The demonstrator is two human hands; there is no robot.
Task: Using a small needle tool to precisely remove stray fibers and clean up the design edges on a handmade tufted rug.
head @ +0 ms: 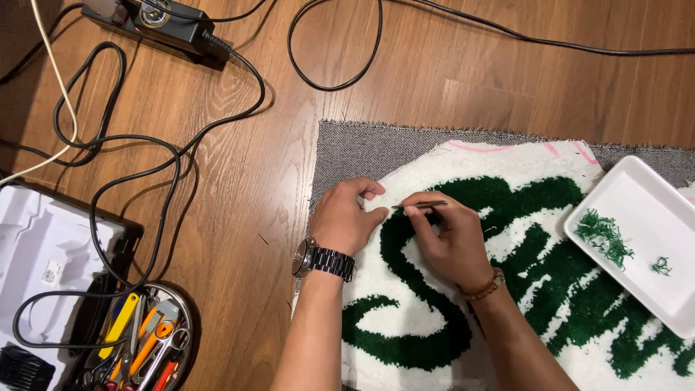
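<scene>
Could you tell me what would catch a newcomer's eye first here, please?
The white tufted rug with dark green lettering fills the lower right, both hands on it: the right hand holds slim tweezers, the left hand presses beside them. A white tray of green yarn clippings sits at right.

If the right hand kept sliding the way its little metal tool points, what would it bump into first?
The right hand holds thin tweezers pointing left. Going straight on, the tip would probably first meet the left hand's fingers, curled on the white and green rug very close by.
</scene>
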